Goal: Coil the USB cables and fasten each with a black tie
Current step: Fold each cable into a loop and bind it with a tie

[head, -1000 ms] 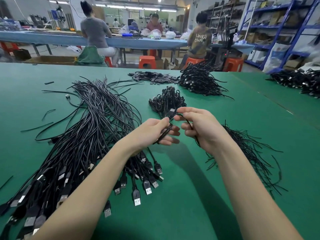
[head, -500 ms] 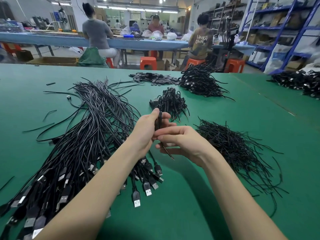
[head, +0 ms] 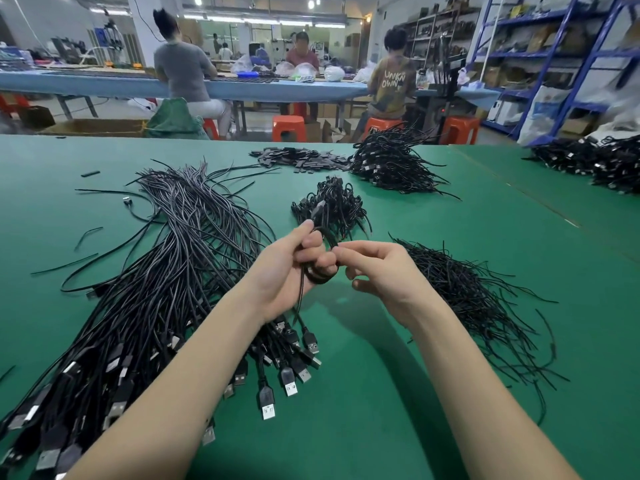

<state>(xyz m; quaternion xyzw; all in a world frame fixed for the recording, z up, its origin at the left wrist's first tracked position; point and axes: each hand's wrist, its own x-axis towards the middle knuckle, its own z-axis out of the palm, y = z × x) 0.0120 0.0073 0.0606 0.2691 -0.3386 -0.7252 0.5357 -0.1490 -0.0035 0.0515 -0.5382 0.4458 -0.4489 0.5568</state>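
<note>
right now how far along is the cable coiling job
Done: a small heap of coiled black cables beyond the hands. In hand: the left hand grips one coiled black USB cable while the right hand pinches at it. Left: the big pile of loose black USB cables, most of the job.

Both forearms are bare, with no sleeves, left hand (head: 287,271) and right hand (head: 377,271).

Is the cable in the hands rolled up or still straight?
Rolled up. The cable forms a small loop gripped by the left hand, while the right hand pinches at its side. Whether a tie is on it, cannot tell.
</note>
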